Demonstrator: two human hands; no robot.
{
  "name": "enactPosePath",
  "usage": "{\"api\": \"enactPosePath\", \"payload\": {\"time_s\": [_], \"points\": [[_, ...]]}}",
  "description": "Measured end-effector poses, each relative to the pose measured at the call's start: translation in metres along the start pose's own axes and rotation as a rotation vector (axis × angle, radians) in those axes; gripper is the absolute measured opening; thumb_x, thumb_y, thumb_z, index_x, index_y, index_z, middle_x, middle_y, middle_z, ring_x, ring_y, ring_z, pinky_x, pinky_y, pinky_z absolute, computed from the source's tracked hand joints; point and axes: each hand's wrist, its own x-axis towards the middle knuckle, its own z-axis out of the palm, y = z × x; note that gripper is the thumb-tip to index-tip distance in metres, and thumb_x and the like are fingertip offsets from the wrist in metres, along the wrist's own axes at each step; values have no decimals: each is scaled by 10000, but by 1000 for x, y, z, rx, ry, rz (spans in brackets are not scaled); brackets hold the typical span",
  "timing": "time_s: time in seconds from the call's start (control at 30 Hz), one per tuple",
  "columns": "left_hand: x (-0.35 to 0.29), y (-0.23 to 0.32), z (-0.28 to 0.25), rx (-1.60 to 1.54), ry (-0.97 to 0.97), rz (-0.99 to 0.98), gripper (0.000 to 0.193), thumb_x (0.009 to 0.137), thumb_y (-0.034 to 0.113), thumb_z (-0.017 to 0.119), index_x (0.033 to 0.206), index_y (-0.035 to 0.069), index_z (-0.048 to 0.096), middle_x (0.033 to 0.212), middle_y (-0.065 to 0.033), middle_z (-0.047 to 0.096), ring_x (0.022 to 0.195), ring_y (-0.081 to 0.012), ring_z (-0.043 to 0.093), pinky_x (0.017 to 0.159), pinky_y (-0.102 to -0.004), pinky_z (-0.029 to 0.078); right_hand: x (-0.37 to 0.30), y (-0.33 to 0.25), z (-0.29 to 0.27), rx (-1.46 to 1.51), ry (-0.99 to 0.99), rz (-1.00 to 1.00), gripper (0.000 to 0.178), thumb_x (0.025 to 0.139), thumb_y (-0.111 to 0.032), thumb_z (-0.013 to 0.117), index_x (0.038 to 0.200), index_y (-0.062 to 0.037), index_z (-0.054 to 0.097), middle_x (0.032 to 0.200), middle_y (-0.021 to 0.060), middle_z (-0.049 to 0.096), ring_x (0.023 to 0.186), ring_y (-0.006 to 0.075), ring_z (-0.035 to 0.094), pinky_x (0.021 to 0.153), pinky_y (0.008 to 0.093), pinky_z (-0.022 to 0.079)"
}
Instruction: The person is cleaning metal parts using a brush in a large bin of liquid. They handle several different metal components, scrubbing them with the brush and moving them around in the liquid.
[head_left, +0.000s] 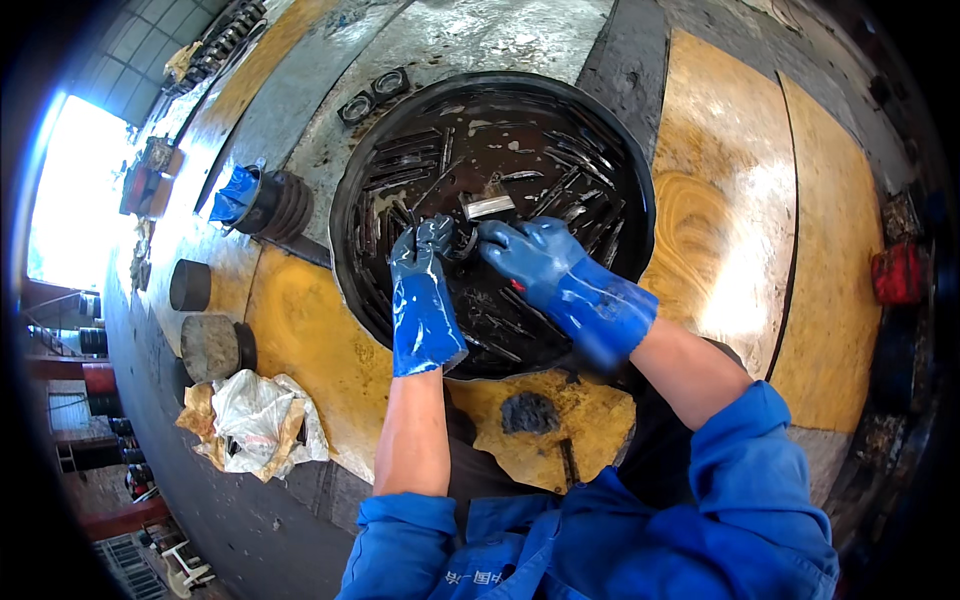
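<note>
Both my hands wear blue rubber gloves and work over a round black basin (640, 150) of dark, oily liquid. My left hand (425, 250) is closed at the near-left side, its fingers round a dark, curved metal piece (464, 243) that shows between the gloves. Closed as well, my right hand (530, 255) comes in from the right. A flat paintbrush (488, 207) with a silver metal band points away from its fingertips; the handle is hidden by the glove. Many thin dark metal strips (580, 160) lie in the liquid around the hands.
Two dark square blocks (372, 96) stand beyond the basin. To the left are a stack of dark rings (285, 205) with blue plastic, grey cylinders (210, 347) and a crumpled white bag (265, 420). A black lump (530, 412) lies on the board before me.
</note>
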Motion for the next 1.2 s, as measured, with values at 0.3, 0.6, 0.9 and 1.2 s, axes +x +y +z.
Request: {"api": "enactPosePath", "payload": {"time_s": [0.3, 0.6, 0.9, 1.2], "points": [[39, -8, -37, -268, -55, 2, 430, 1077, 284, 545, 1320, -67, 600, 1310, -247, 665, 1196, -355, 663, 1079, -480, 515, -12, 40, -32, 1097, 562, 692, 207, 978, -68, 681, 1174, -44, 743, 1079, 89, 769, 963, 149, 720, 893, 260, 556], [15, -24, -24, -1021, 158, -533, 442, 1058, 378, 546, 1314, 29, 637, 1279, -201, 696, 1182, -380, 669, 1032, -573, 532, -13, 49, -8, 1799, 328, 1019, 403, 1099, -380, 507, 1233, -43, 681, 1132, 111, 752, 941, 236, 741, 830, 404, 612], [-5, -32, 17, -1116, 46, -725, 402, 1056, 337, 511, 1310, 59, 652, 1300, -156, 699, 1171, -376, 674, 1047, -574, 537, 7, 39, 3, 1603, 226, 1403, 403, 1040, -441, 614, 1156, -60, 671, 1036, 115, 745, 879, 266, 711, 844, 491, 598], [-27, -40, 7, -316, -290, -601, 385, 1069, 293, 498, 1305, 40, 668, 1251, -88, 719, 1100, -267, 691, 982, -429, 554, -10, 58, 42, 1819, 416, 1328, 383, 1040, -352, 642, 1243, -28, 638, 1155, 151, 720, 942, 269, 694, 839, 445, 590]]}}
